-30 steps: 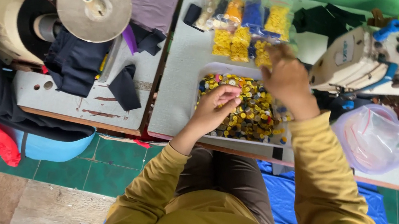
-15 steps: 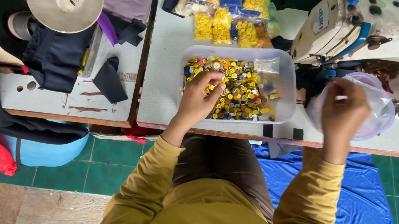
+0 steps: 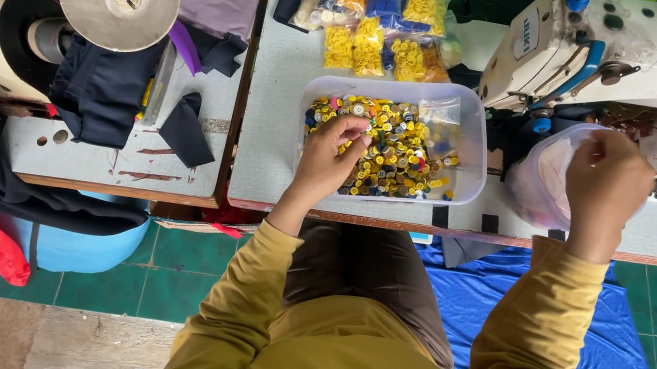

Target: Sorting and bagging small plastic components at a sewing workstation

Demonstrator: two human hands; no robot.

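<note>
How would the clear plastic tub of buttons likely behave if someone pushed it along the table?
The clear plastic tub sits flat and low on the grey table, so it would probably slide, not tip. The heap of buttons likely makes it fairly heavy for its size. Its thin walls may flex, and the loose buttons would probably shift and rattle under the left hand.

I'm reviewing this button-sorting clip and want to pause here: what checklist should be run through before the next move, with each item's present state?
1. Left hand over the clear plastic tub of mixed yellow buttons, fingertips among them: ok.
2. Button actually pinched by the left hand: cannot tell.
3. Right hand at the mouth of the clear round plastic bag: ok.
4. Right hand holding a button: cannot tell.
5. Tub fully on the grey worktable, inside the edge: ok.
6. White sewing machine apart from both hands: ok.
</note>
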